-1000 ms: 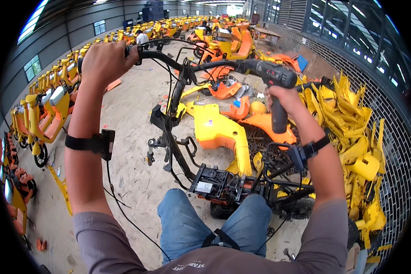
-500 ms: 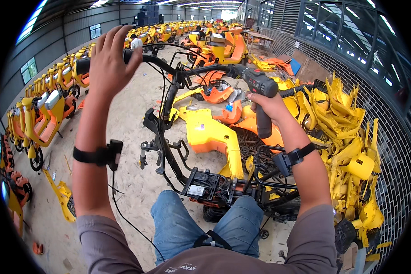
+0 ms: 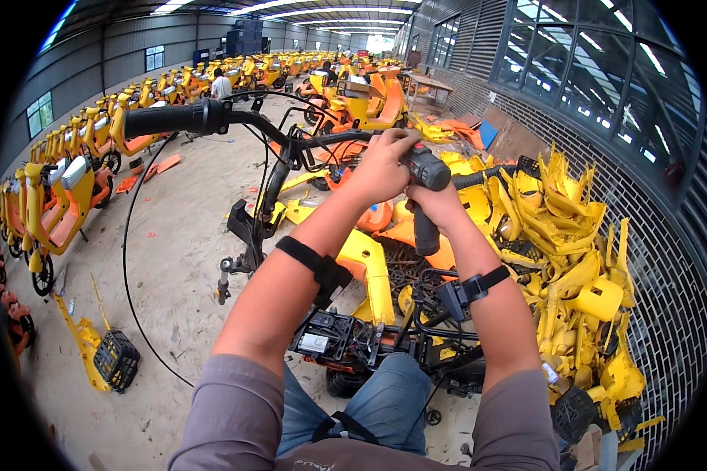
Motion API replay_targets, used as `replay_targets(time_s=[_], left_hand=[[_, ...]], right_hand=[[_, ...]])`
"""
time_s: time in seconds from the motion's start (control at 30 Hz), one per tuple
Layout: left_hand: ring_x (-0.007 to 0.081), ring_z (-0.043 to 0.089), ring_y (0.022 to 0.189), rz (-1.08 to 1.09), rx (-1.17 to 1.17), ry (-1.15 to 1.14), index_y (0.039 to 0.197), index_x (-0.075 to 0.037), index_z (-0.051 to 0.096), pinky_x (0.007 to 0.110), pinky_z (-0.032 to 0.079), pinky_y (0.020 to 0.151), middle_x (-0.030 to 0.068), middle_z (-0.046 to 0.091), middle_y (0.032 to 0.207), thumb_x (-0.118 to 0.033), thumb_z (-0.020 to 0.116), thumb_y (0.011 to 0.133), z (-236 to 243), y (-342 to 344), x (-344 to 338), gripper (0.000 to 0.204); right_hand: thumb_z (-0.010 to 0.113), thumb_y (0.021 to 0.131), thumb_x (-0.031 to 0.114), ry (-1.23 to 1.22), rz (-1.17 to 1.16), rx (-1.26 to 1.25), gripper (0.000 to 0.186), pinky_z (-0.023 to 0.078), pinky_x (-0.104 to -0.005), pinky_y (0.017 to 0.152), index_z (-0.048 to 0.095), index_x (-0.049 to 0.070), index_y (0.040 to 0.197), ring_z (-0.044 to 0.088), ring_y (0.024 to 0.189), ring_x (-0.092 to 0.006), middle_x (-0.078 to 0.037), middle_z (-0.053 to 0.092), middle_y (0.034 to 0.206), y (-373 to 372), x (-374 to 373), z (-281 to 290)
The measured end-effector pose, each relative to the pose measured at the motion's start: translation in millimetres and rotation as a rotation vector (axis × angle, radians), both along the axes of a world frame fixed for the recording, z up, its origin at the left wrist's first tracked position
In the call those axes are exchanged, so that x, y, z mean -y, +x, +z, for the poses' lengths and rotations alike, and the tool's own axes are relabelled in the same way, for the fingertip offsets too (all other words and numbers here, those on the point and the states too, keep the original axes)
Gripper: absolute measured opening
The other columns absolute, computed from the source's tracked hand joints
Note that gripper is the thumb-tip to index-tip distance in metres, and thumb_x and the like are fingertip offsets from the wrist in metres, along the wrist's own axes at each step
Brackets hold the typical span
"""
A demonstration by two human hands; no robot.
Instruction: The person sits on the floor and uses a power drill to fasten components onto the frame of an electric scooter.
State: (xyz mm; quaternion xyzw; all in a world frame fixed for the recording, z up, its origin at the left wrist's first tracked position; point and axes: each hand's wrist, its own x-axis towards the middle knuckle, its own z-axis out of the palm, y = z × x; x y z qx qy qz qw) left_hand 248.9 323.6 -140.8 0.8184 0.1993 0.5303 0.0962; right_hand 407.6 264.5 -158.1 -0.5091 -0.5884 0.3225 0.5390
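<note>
My right hand point(image 3: 436, 210) is wrapped round the handle of a black cordless drill point(image 3: 430, 169), whose front end points left toward the handlebar. Beside the drill's front, my left hand point(image 3: 385, 167) curls closed over the right end of the black handlebar point(image 3: 255, 119); what lies under its fingers is hidden. The handlebar belongs to a stripped scooter frame point(image 3: 346, 339) between my legs, with cables and fittings laid bare. Its left grip point(image 3: 169, 119) is free of any hand. A long black cable point(image 3: 126, 255) loops down on the left.
A heap of yellow plastic panels point(image 3: 569, 259) lies along the brick wall at right. Yellow and orange covers point(image 3: 367, 255) lie ahead of the frame. Rows of scooters point(image 3: 63, 200) stand at left, and a black basket point(image 3: 116, 359) lies on the floor. A person point(image 3: 221, 83) is farther back.
My left hand has left the left grip area and crossed right to the drill's front end. The right hand still holds the drill. The view has shifted slightly.
</note>
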Motion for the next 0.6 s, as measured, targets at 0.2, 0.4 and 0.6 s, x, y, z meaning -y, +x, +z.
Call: replay_targets(time_s=[0.2,0.4,0.6], left_hand=[[0.0348,0.046,0.127,0.081,0.155,-0.015,0.117,-0.008,0.074,0.041,0.038,0.111,0.0088,0.064,0.127,0.005,0.059,0.073,1.0,19.2,7.3,0.048],[0.0356,0.044,0.132,0.155,0.136,-0.003,0.134,-0.011,0.063,0.042,0.033,0.115,0.0122,0.05,0.146,-0.002,0.058,0.077,-11.0,16.0,18.7,0.058],[0.0345,0.04,0.14,-0.315,0.469,-0.759,0.155,0.0,0.021,0.043,0.037,0.113,0.0251,0.036,0.15,-0.021,0.07,0.08,-88.7,8.6,34.5,0.092]], right_hand=[[0.071,0.086,0.007,-0.03,-0.058,0.019,0.031,0.051,-0.0321,0.056,0.058,0.006,0.115,0.062,0.062,-0.0153,-0.004,0.063,0.086,-7.8,5.5,8.0],[0.07,0.086,0.012,0.029,-0.045,-0.066,0.028,0.053,-0.0327,0.061,0.063,0.003,0.113,0.065,0.066,-0.0168,-0.006,0.068,0.087,-15.5,2.2,8.8],[0.071,0.084,0.006,-0.121,0.005,-0.104,0.035,0.055,-0.0335,0.06,0.064,-0.004,0.117,0.067,0.069,-0.0178,-0.011,0.072,0.096,-7.5,4.1,22.4]])
